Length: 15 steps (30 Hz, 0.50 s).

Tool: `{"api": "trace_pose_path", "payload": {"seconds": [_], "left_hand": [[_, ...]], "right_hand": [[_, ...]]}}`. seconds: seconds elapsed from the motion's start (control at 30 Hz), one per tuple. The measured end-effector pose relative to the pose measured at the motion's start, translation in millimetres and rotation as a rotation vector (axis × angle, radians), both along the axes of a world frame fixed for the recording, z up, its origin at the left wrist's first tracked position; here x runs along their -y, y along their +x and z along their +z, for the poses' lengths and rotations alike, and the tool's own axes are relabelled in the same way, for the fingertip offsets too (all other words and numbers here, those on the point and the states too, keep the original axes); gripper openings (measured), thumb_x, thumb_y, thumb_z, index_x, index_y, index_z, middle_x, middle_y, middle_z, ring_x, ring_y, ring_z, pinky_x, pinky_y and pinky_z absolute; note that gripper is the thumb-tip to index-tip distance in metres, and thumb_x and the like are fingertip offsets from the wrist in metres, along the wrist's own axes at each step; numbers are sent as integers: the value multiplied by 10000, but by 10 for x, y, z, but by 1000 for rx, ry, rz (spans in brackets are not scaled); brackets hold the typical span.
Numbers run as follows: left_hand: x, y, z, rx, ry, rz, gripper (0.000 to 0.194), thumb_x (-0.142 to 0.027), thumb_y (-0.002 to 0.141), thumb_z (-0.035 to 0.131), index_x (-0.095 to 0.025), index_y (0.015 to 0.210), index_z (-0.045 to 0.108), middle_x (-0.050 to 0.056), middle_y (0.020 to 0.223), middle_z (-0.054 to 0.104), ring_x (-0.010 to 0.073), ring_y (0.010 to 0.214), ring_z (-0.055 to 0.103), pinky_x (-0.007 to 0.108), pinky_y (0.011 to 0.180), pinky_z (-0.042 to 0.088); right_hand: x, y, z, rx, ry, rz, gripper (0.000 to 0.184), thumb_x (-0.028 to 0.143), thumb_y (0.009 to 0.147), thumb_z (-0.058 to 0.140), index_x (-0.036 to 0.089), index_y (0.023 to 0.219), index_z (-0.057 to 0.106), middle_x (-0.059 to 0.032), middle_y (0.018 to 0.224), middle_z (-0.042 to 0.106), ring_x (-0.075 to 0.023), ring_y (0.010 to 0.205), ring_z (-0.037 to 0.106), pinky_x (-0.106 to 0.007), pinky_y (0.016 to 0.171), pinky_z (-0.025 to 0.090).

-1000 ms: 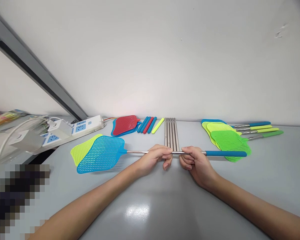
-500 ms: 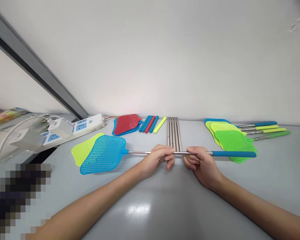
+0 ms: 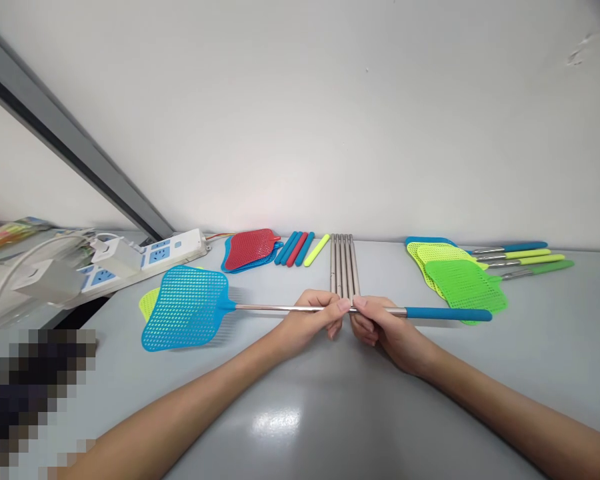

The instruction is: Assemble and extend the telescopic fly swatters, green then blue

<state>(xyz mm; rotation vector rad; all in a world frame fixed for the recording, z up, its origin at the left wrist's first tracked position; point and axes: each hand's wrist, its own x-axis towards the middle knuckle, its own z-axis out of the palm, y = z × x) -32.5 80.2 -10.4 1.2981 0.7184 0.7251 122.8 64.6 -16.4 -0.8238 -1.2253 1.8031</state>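
Observation:
A blue fly swatter (image 3: 187,310) with a thin metal rod and a blue grip lies level across both hands, its mesh head to the left. My left hand (image 3: 316,317) pinches the rod between thumb and fingers. Close beside it, my right hand (image 3: 385,327) is closed on the thicker part of the rod, left of the blue grip. The thumbs nearly meet. Just behind the hands lie several bare metal rods (image 3: 344,263) side by side, their near ends hidden. A yellow-green swatter head (image 3: 149,305) is partly covered by the blue one.
Along the wall lie a red swatter head (image 3: 251,248) over blue ones and several coloured grips (image 3: 297,249). Whole swatters (image 3: 463,279) are stacked at the right. A white power strip (image 3: 177,248) with plugs and a cable stands at the left, below a grey metal post (image 3: 80,140).
The blue swatter's head and grip have shifted left. My hands have drawn closer together on the rod, and more of the thin rod shows to the left of my left hand.

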Motion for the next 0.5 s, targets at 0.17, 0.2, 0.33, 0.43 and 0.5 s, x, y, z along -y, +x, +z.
{"api": "trace_pose_path", "payload": {"seconds": [0.17, 0.2, 0.33, 0.43, 0.5], "left_hand": [[56, 32, 80, -98, 72, -129, 369, -369, 840, 408, -95, 666, 583, 99, 694, 642, 115, 556, 496, 219, 475, 278], [61, 38, 97, -103, 77, -130, 382, -358, 849, 390, -95, 643, 575, 104, 699, 645, 121, 571, 508, 220, 487, 289], [62, 41, 107, 24, 13, -117, 394, -277, 849, 372, -131, 488, 436, 84, 663, 627, 168, 704, 570, 244, 613, 362], [51, 23, 64, 112, -41, -110, 341, -195, 809, 372, -136, 477, 415, 64, 633, 600, 188, 747, 578, 253, 644, 367], [44, 12, 38, 115, -55, -110, 314, -167, 786, 372, -135, 477, 416, 59, 618, 588, 195, 755, 580, 256, 651, 364]], "right_hand": [[17, -35, 7, 45, 31, 96, 401, 371, 831, 381, 175, 481, 376, 25, 439, 367, -112, 508, 418, -239, 507, 295], [15, -38, 7, 43, 37, 98, 398, 354, 835, 372, 176, 479, 380, 22, 436, 368, -124, 548, 455, -239, 529, 311], [10, -43, 8, 49, 64, 80, 403, 323, 845, 358, 173, 471, 372, 19, 448, 373, -118, 549, 457, -229, 520, 312], [15, -43, 14, 116, 123, 71, 428, 370, 847, 368, 166, 471, 384, 13, 481, 407, -102, 517, 421, -226, 495, 296], [21, -42, 19, 159, 158, 81, 440, 396, 845, 369, 160, 475, 396, 0, 533, 463, -95, 511, 405, -227, 490, 294]]}}
